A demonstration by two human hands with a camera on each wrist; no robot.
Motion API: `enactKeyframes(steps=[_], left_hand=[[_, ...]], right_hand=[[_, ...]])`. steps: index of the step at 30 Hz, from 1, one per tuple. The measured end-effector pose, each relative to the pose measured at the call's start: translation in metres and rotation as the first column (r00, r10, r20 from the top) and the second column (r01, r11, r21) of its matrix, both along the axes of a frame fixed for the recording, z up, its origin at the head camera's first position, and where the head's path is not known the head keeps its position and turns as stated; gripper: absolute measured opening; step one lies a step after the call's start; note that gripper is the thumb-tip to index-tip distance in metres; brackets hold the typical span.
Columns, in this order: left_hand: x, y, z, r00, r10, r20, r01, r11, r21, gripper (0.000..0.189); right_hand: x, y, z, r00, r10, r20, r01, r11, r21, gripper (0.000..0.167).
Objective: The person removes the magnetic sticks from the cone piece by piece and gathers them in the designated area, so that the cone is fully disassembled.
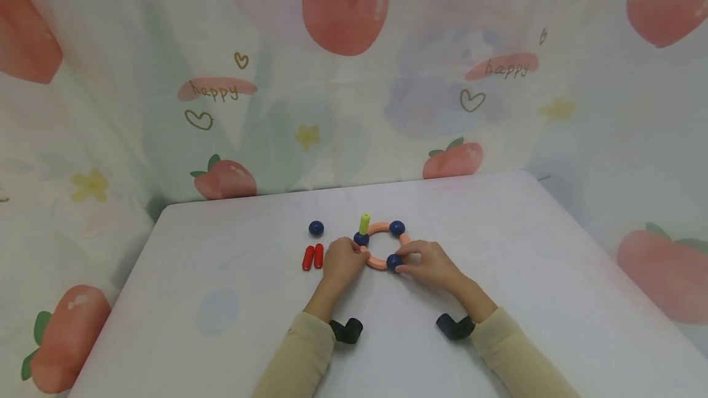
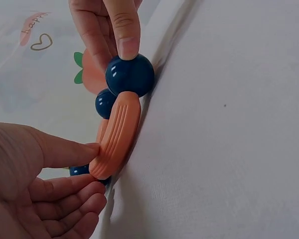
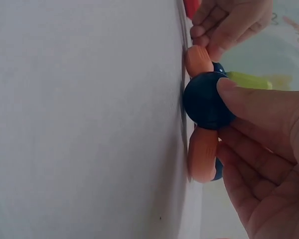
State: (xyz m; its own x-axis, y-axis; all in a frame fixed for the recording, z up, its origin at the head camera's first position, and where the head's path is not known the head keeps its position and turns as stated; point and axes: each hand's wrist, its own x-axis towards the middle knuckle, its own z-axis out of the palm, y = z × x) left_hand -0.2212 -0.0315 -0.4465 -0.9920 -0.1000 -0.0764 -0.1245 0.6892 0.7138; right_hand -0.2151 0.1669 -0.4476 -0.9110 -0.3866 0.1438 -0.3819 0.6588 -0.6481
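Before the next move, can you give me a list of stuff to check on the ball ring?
1. Right hand holding the nearest blue ball: ok.
2. Left hand pinching the front orange curve: ok.
3. Yellow-green stick standing up on the ring's left blue ball: ok.
4. Front orange curve joined to that left ball: cannot tell, the left hand covers the spot.
5. Red sticks fixed to the ring: not ok, both lie on the table.
6. Spare blue ball on the ring: not ok, it sits apart.
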Motion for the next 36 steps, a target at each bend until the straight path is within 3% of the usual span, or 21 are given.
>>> enactKeyframes(steps=[10, 19, 25, 30, 36], left_hand=[[-0.001, -0.006, 0.002, 0.999, -0.018, 0.037, 0.017, 1.000, 0.018, 0.020], [-0.008, -0.026, 0.013, 0.996, -0.042, 0.079, 0.041, 0.999, 0.013, 0.026], [-0.015, -0.030, 0.016, 0.996, -0.092, -0.009, 0.092, 0.988, 0.120, 0.028], [-0.022, -0.025, 0.014, 0.993, -0.095, -0.066, 0.107, 0.971, 0.212, 0.032], [-0.029, -0.025, 0.005, 0.983, -0.144, -0.110, 0.168, 0.952, 0.254, 0.035]], right_hand=[[-0.012, 0.013, 0.007, 0.992, 0.125, 0.019, -0.126, 0.991, 0.047, 0.027], [-0.028, 0.031, 0.014, 0.978, 0.194, 0.079, -0.199, 0.978, 0.063, 0.029], [-0.033, 0.037, 0.017, 0.973, 0.203, 0.107, -0.212, 0.974, 0.083, 0.030], [-0.035, 0.037, 0.023, 0.976, 0.151, 0.157, -0.168, 0.980, 0.103, 0.036], [-0.028, 0.004, 0.022, 0.987, -0.041, 0.158, 0.032, 0.998, 0.062, 0.041]])
